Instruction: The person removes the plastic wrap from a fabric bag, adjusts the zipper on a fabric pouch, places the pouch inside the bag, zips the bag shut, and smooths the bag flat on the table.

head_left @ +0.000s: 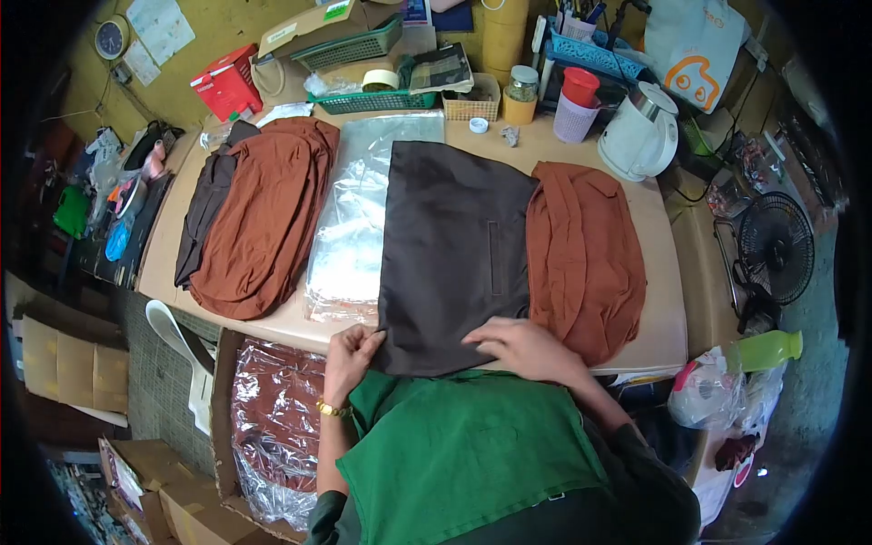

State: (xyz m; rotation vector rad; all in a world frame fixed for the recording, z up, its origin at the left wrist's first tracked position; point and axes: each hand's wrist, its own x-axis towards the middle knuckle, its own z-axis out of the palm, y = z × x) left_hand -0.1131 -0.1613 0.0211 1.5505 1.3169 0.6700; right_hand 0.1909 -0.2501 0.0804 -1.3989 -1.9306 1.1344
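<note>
A dark brown fabric piece (445, 245) with a long stitched slit lies flat at the table's middle, its near edge by my green apron (472, 445). My left hand (352, 360) pinches the near left corner of this cloth between thumb and fingers. Over its near right part rests my right hand (531, 349), fingers stretched to the left and holding nothing. Rust-brown folded cloth (586, 259) touches the dark piece on the right. To the left, clear plastic bags (350, 218) lie stacked, partly beneath the dark fabric.
A rust-brown cloth pile (263, 213) lies at the table's left. Behind stand a kettle (640, 132), cups (576, 113), a jar (521, 94) and green baskets (372, 102). A carton (225, 427) with plastic-wrapped items sits below left. A fan (775, 247) is at right.
</note>
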